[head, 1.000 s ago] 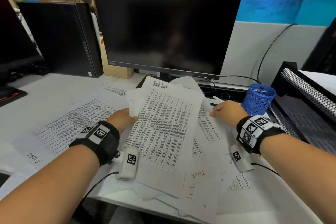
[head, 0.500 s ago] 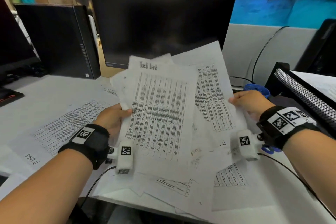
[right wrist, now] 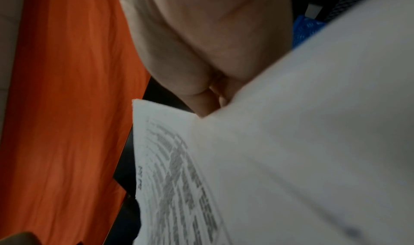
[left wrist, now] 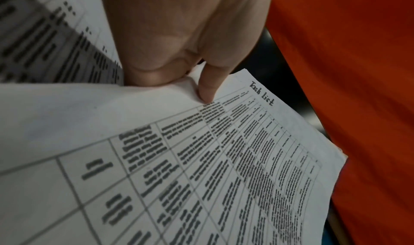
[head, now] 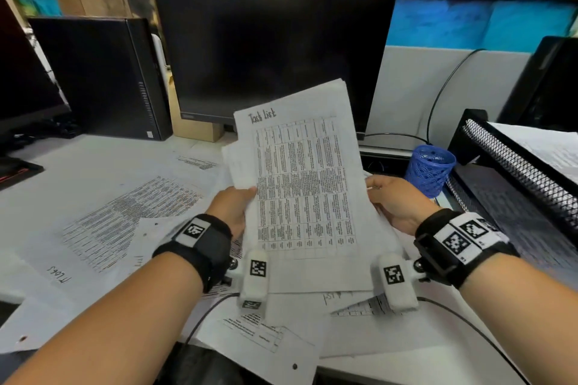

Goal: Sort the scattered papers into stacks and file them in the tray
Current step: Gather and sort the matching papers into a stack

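Lifted off the desk (head: 93,166) since a second ago, the paper bundle (head: 303,184) now stands nearly upright, left hand (head: 233,209) and right hand (head: 395,201) gripping its side edges. To the right waits the mesh tray (head: 513,166), nearer the right hand.

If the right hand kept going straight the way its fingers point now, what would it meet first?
The right hand points left, already gripping the Task List stack. Going straight on, it would push further into those sheets, probably toward the left hand opposite; depth is unclear.
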